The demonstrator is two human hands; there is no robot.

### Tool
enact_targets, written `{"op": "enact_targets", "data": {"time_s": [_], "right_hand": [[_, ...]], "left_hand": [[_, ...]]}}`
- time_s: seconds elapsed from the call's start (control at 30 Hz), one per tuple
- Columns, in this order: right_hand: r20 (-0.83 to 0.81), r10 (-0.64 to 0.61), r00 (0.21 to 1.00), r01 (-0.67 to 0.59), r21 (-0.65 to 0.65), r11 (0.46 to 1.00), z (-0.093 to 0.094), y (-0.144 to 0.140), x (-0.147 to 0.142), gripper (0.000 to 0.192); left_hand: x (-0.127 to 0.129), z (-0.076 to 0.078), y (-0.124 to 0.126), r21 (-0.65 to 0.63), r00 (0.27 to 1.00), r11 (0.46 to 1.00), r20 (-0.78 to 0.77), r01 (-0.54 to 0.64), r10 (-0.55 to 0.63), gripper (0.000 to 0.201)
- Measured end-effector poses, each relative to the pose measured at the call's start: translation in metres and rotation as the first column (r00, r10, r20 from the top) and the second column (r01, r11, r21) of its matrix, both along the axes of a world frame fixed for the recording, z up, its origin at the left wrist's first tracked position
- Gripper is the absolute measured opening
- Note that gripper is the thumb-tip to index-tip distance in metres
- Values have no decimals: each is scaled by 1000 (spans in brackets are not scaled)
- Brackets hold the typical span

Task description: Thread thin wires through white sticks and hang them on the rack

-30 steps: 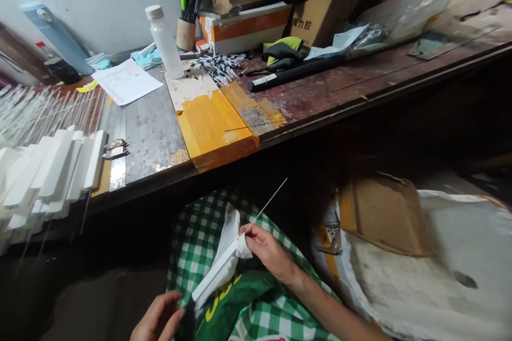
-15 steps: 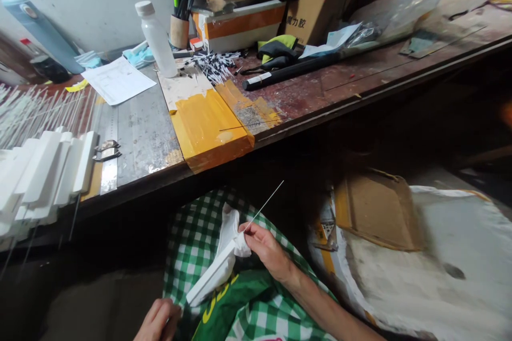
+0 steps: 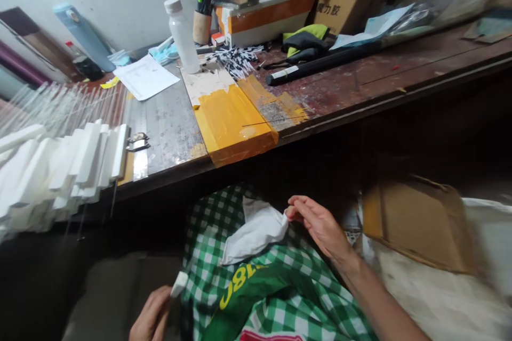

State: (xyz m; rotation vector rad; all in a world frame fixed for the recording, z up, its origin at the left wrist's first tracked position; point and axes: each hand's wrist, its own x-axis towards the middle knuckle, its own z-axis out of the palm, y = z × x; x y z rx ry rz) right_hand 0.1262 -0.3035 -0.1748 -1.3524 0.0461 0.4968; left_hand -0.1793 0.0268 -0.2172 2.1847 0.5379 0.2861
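Observation:
My right hand (image 3: 316, 224) pinches the corner of a white cloth (image 3: 256, 232) that lies spread over the green checked apron (image 3: 208, 256) on my lap. Low in the view, my left hand (image 3: 152, 311) is closed around a white bar (image 3: 180, 283); only its short end shows beyond the fingers. Many similar white bars (image 3: 88, 160), each with a thin rod, are piled on the bench's left edge.
A wooden bench (image 3: 168, 133) runs across the view, with a yellow taped strip (image 3: 236, 122), a white bottle (image 3: 184, 37), a paper sheet (image 3: 146, 77) and a black tube (image 3: 320, 66) on it. At lower right is a piece of cardboard (image 3: 416, 224).
The white bar with its thin rod has come out of the cloth and is in my left hand. My right hand has moved right and up, drawing the cloth's corner with it. The view has shifted.

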Motion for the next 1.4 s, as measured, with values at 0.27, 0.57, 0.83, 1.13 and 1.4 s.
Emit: {"op": "enact_targets", "data": {"time_s": [0.27, 0.57, 0.83, 1.13, 1.4], "right_hand": [[434, 638, 636, -472, -436, 767, 26, 62, -53, 30], [523, 815, 249, -658, -526, 539, 39, 123, -87, 28], [447, 888, 111, -629, -660, 411, 5, 116, -79, 27], [404, 911, 86, -645, -674, 360, -13, 119, -85, 27], [334, 940, 75, -638, -708, 303, -21, 118, -88, 29]], "left_hand": [[66, 34, -76, -560, 843, 710, 38, -426, 536, 26], [72, 42, -101, -640, 803, 684, 171, -350, 570, 14], [6, 78, -48, -829, 475, 386, 170, -406, 864, 36], [-8, 65, -16, -890, 251, 126, 13, -439, 968, 14], [-11, 52, -12, -897, 301, 76, -66, -436, 951, 24]]}}
